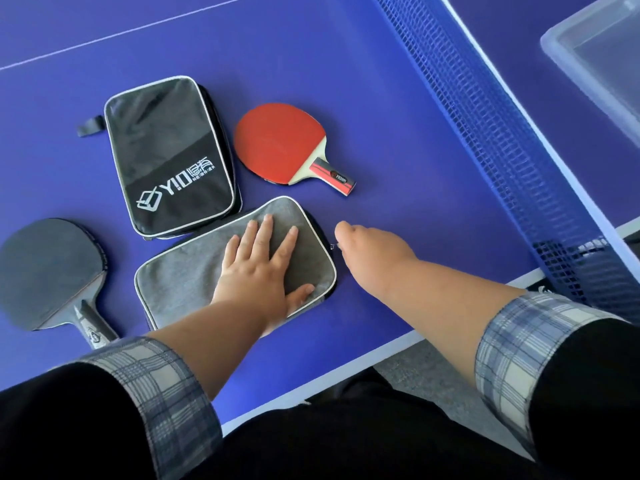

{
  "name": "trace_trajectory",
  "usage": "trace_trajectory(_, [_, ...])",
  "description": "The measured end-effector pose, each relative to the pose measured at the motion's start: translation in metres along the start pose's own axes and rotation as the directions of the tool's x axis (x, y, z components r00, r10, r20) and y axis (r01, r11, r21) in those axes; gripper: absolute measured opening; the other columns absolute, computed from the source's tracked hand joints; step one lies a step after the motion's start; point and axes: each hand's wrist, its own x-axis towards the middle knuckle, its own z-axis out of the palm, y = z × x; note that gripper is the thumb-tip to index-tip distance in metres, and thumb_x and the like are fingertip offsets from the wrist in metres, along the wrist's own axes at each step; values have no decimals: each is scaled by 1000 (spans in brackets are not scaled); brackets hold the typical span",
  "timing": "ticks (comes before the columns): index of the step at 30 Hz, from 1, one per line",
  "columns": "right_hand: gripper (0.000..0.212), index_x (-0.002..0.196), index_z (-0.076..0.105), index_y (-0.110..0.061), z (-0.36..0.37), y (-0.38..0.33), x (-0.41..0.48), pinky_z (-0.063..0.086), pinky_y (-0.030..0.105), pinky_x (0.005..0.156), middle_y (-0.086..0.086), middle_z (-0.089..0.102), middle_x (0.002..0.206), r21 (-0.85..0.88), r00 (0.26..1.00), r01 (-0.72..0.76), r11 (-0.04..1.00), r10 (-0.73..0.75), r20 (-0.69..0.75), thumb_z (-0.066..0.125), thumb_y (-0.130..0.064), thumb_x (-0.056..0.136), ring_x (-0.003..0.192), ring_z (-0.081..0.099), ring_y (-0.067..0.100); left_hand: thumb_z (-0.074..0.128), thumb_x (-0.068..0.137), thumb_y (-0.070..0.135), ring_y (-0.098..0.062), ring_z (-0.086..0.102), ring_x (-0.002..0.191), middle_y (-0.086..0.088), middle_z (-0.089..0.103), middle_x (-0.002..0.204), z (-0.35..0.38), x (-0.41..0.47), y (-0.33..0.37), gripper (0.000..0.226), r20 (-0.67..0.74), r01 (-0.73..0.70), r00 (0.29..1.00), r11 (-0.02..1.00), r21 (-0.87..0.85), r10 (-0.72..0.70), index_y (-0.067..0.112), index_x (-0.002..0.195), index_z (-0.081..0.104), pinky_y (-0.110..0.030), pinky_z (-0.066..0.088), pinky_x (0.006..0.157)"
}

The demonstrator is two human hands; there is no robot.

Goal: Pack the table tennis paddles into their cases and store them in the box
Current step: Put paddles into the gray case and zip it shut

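Head view. The table (398, 133) has bare blue surface between the red paddle (280, 143) and the net (491, 140) at 3 o'clock; its white edge runs near the body. The clear box (595, 53) beyond the net is cut off at 1 o'clock. The black paddle (48, 275) lies at 9 o'clock, the black case (166, 154) at 11. The left hand (263, 268) presses flat, fingers spread, on the grey case (194, 271). The right hand (374, 251) pinches at that case's zipper pull; its fingertips are hidden, so grip uncertain.

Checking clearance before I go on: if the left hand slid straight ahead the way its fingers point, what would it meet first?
Probably the black case: the left hand lies flat on the grey case, fingers pointing up-screen, slightly right. The red paddle lies just right of that line.
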Motion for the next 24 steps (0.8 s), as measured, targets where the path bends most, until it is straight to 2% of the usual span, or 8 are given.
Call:
trace_trajectory(5, [31,88,26,-18,-18,3,41,22,32,44,0,46,79,38,995,97,995,-98,10,48,3,89,61,46,28,23,77,84,-30,-7,150,-7,-5,164,-1,1,0,96,34,-7,999,1000,11,7,33,155,-1,-49,-3,120])
trace_trajectory(8, [25,89,29,-18,-31,-1,72,28,33,48,-3,44,76,88,995,102,991,-101,-9,45,1,94,63,47,28,26,78,82,-31,-3,150,-9,2,164,-3,0,1,95,39,-6,999,1000,-7,6,32,155,5,-50,0,120])
trace_trajectory(11, [8,94,44,-17,-41,-5,98,38,35,59,-2,47,85,266,992,110,958,-123,33,46,-12,99,70,46,24,26,78,80,-32,-2,150,-10,2,164,-8,1,1,93,66,-1,998,999,-32,3,33,155,5,-50,-1,120])
trace_trajectory(14, [13,83,49,-14,-53,-12,115,50,38,68,4,51,94,540,979,-106,835,-7,203,47,-15,95,77,54,25,23,81,76,-31,-4,150,-8,-2,165,-13,1,-3,87,62,-22,998,997,-70,26,36,155,1,-48,-3,120])
trace_trajectory(17, [9,79,51,-11,-62,-22,126,45,26,50,5,52,79,717,889,-417,559,85,451,48,-13,88,63,50,17,30,85,68,-28,11,150,-9,13,164,-19,1,-13,79,24,-3,1000,991,-133,6,34,155,16,-43,5,120])
trace_trajectory(19, [10,81,56,-14,-66,-29,131,46,23,48,5,55,84,707,863,-455,542,73,500,56,-19,90,66,53,14,32,84,69,-28,11,150,-10,13,164,-21,0,-22,80,18,117,993,983,-144,-116,35,154,16,-44,11,119])
trace_trajectory(21, [10,82,55,-15,-69,-35,135,47,23,48,4,54,83,691,843,-476,543,59,534,58,-18,91,65,53,13,24,82,74,-26,-1,150,-8,1,165,-17,-1,-27,86,59,207,978,968,-139,-201,34,155,3,-44,5,118])
trace_trajectory(24, [17,76,49,-15,-72,-40,137,44,24,50,3,48,73,687,807,-523,504,34,589,47,-5,89,58,45,13,14,81,76,-25,-6,150,-7,-3,165,-14,-1,-29,87,88,192,979,971,-141,-181,33,154,-4,-43,0,118])
